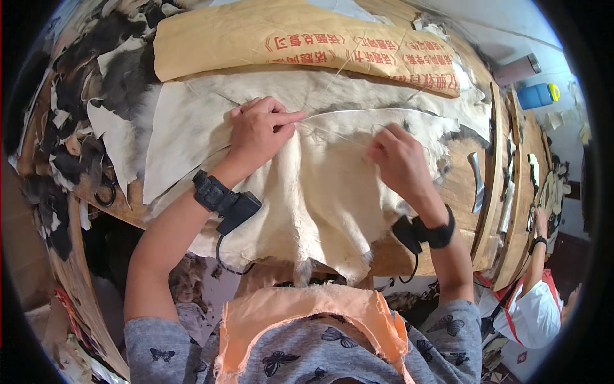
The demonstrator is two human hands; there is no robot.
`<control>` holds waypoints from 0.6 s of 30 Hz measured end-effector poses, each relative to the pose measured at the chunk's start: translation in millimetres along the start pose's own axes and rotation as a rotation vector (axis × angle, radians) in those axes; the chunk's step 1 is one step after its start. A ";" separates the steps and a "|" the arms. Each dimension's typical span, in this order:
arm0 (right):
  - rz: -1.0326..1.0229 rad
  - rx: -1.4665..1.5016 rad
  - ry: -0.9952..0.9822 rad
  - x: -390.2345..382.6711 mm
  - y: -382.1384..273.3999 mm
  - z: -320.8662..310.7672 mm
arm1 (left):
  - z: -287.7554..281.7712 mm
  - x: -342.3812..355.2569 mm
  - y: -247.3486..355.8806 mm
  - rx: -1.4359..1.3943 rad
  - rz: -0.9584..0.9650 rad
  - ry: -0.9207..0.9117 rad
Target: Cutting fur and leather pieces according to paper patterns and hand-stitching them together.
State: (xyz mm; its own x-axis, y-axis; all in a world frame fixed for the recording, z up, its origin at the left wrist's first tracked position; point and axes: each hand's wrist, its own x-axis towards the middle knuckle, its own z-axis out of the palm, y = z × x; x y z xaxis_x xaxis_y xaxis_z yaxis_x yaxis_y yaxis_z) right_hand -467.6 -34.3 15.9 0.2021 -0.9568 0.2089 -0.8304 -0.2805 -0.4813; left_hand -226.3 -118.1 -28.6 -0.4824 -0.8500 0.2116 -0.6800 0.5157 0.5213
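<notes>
A large pale hide, fur side down, drapes over the table's near edge toward my lap. Its far edge lies over another pale hide, with grey fur showing along the line between them. My left hand pinches the hides at this edge, index finger pointing right. To its right, my right hand is raised above the near hide, fingers curled together and slightly blurred. A thin thread runs from beside my left fingertip toward my right hand. Whether a needle is in the right fingers cannot be made out.
A brown paper sheet with red print covers the hides' far part. Dark and white fur scraps heap at left. A curved blade-like tool, wooden slats and a blue bottle are at right, near a co-worker's arm.
</notes>
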 end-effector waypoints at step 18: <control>0.195 0.190 -0.018 -4.9 -3.9 -6.0 | 2.0 2.3 -4.8 -0.022 0.037 0.041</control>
State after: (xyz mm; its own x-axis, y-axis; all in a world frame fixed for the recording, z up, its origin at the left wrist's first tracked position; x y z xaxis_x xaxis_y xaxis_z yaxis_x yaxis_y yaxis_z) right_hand -468.4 -28.0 21.9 0.0587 -0.9948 0.0827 -0.7425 -0.0988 -0.6625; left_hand -225.2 -122.3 -32.3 -0.4835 -0.8345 0.2644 -0.6499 0.5446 0.5301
